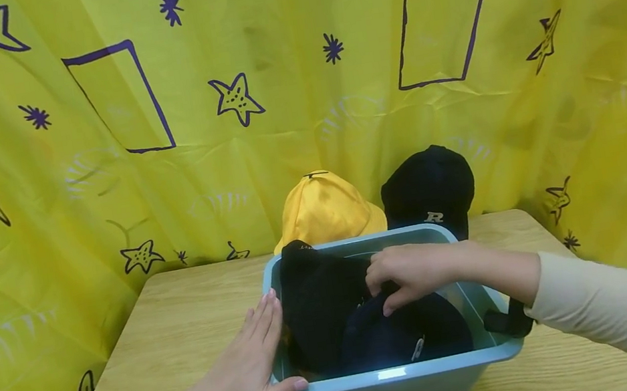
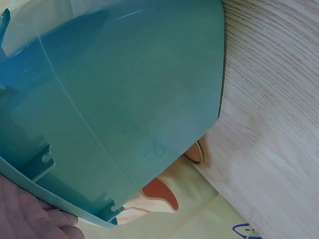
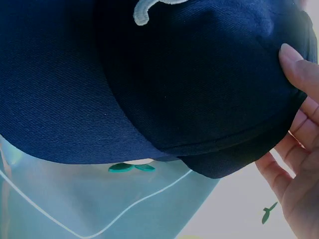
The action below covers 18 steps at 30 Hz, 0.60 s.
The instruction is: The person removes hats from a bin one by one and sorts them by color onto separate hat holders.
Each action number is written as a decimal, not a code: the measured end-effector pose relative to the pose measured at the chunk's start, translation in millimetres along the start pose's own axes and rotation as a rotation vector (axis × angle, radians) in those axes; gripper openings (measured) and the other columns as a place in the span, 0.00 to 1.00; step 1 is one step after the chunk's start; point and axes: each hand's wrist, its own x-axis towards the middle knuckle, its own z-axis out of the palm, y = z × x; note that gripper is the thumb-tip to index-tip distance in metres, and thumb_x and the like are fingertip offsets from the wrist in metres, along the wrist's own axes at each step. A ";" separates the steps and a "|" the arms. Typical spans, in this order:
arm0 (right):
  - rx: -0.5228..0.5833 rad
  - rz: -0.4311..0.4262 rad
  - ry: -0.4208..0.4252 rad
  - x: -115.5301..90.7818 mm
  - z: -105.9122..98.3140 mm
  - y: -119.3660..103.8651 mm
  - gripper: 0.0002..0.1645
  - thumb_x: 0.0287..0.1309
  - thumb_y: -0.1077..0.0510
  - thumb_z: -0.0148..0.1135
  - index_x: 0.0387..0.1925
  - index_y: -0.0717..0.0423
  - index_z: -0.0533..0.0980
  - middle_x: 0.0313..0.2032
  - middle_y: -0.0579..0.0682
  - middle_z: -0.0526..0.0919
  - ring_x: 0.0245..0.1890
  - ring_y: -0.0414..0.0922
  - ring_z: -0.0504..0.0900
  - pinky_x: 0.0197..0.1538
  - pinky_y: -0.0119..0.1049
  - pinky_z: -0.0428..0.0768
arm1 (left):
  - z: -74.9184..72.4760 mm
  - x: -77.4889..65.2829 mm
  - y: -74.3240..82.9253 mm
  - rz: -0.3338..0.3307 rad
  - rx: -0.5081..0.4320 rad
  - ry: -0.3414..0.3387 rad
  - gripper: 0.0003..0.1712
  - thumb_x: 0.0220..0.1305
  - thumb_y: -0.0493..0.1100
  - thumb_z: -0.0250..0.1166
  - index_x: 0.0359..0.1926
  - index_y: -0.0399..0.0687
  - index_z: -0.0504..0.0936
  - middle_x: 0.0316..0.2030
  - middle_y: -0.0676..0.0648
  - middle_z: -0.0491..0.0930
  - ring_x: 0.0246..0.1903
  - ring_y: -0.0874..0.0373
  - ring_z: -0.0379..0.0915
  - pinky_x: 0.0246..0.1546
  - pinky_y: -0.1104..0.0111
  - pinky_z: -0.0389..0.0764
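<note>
A light-blue plastic bin (image 1: pixel 377 380) stands on the wooden table, holding a black cap (image 1: pixel 320 306) at its left and a navy cap (image 1: pixel 418 328) in front. My left hand (image 1: pixel 244 361) rests at the bin's left front corner, fingers straight along the side and thumb on the front rim. In the left wrist view, fingertips (image 2: pixel 62 221) touch the bin's edge. Reaching in from the right, my right hand (image 1: pixel 410 270) pinches the navy cap. The right wrist view shows the thumb (image 3: pixel 301 72) on its crown, fingers behind, and a pale embroidered mark on the cap.
Behind the bin sit a yellow cap (image 1: pixel 324 207) and another black cap (image 1: pixel 431 188) with an R on it. A black handle (image 1: pixel 505 322) sticks out at the bin's right side. A yellow patterned curtain (image 1: pixel 282 146) hangs behind the table (image 1: pixel 198 321).
</note>
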 end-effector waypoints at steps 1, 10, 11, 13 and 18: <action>0.000 -0.006 0.008 -0.9 -1.3 0.1 0.08 0.51 0.52 0.70 0.32 0.48 0.79 0.28 0.37 0.78 0.30 0.35 0.70 0.37 0.27 0.73 | 0.0 0.0 0.1 0.001 -0.003 0.001 0.58 0.57 0.74 0.51 0.73 0.38 0.43 0.74 0.45 0.33 0.73 0.51 0.30 0.68 0.55 0.44; 0.073 -0.053 0.152 -17.0 -14.8 4.9 0.07 0.51 0.57 0.70 0.27 0.50 0.77 0.25 0.39 0.75 0.28 0.37 0.69 0.33 0.28 0.72 | -0.4 -0.6 0.3 0.022 0.005 0.026 0.59 0.57 0.74 0.52 0.73 0.37 0.43 0.74 0.43 0.34 0.73 0.51 0.30 0.69 0.58 0.41; 0.076 -0.063 0.169 -18.8 -16.1 5.6 0.07 0.50 0.57 0.70 0.27 0.51 0.77 0.25 0.39 0.75 0.28 0.37 0.69 0.33 0.28 0.72 | -0.5 -0.6 0.5 0.019 0.009 0.023 0.59 0.57 0.74 0.52 0.73 0.37 0.43 0.74 0.43 0.34 0.73 0.50 0.30 0.68 0.55 0.43; 0.089 -0.073 0.196 -21.5 -18.4 7.0 0.07 0.50 0.58 0.70 0.27 0.51 0.77 0.25 0.39 0.75 0.28 0.37 0.70 0.33 0.29 0.73 | -0.1 -0.8 0.3 0.020 0.012 0.024 0.59 0.57 0.74 0.52 0.73 0.36 0.44 0.74 0.43 0.34 0.73 0.50 0.30 0.68 0.55 0.44; 0.116 -0.162 0.297 -28.7 -24.7 10.7 0.11 0.45 0.63 0.71 0.28 0.50 0.76 0.26 0.39 0.75 0.28 0.35 0.70 0.31 0.29 0.75 | 0.5 -0.2 0.3 0.005 -0.017 0.011 0.58 0.58 0.73 0.52 0.73 0.37 0.43 0.74 0.43 0.34 0.73 0.50 0.30 0.69 0.54 0.44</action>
